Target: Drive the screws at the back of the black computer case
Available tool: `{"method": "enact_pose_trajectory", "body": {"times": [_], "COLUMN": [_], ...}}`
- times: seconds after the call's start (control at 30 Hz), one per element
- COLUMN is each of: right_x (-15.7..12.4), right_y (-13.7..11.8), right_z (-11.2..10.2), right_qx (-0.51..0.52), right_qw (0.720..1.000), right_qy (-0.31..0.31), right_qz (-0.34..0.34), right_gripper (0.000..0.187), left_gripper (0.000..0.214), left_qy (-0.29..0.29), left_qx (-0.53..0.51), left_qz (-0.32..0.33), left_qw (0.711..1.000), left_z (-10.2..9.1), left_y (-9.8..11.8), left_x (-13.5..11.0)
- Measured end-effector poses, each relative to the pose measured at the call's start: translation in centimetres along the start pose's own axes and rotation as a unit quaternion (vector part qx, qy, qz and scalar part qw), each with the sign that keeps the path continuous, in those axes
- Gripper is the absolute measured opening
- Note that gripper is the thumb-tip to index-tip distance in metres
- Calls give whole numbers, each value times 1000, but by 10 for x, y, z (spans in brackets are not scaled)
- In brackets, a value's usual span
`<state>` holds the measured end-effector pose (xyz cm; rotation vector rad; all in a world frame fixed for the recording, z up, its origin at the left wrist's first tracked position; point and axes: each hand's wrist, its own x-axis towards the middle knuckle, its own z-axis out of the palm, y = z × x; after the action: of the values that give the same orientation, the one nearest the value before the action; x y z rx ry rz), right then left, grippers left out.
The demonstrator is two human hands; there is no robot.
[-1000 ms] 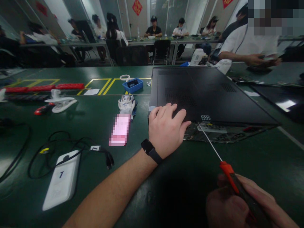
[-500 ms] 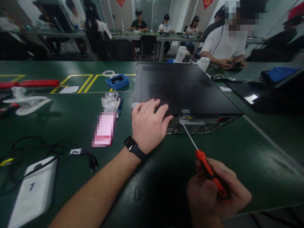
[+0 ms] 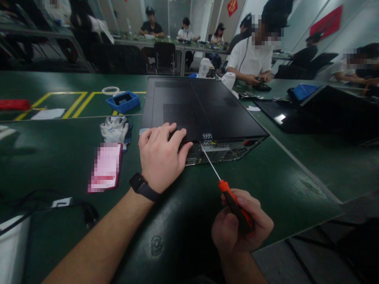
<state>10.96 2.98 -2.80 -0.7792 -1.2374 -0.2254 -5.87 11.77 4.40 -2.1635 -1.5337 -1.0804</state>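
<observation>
A black computer case lies on its side on the green table, its back panel with ports and a round fan grille facing me. My left hand rests on the case's near left edge, fingers spread on top and thumb at the edge. In my right hand is a screwdriver with an orange and black handle. Its shaft slants up and left, and the tip is at the upper edge of the back panel. The exact spot under the tip is too small to make out.
To the left lie a phone in a red case, work gloves, a blue bin and black cables. A dark flat screen lies at right. Across the table a person in white handles a small dark object.
My view has turned right, so everything sits further left in the picture. The screwdriver's handle has rolled in my right hand; its tip stays at the panel edge. My left hand remains on the case.
</observation>
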Motion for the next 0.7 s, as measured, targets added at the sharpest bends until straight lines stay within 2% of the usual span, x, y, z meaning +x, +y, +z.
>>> {"method": "enact_pose_trajectory", "body": {"times": [0.17, 0.43, 0.57, 0.7], "right_x": [-3, 1, 0, -3], "right_y": [0, -3, 0, 3], "right_z": [-8, -8, -8, -5], "right_qx": [-46, -26, -23, -34], "right_qw": [999, 999, 999, 999], "right_qy": [-15, -45, -21, 6], "right_qz": [-5, 11, -12, -10], "right_gripper": [31, 30, 33, 27], "left_gripper": [26, 27, 27, 27], "left_qy": [5, -1, 0, -1], "left_qx": [2, -5, 3, 6], "left_qz": [2, 1, 4, 2], "left_qw": [1000, 1000, 1000, 1000], "left_z": [0, 0, 0, 0], "left_y": [0, -1, 0, 0], "left_x": [0, 0, 0, 0]}}
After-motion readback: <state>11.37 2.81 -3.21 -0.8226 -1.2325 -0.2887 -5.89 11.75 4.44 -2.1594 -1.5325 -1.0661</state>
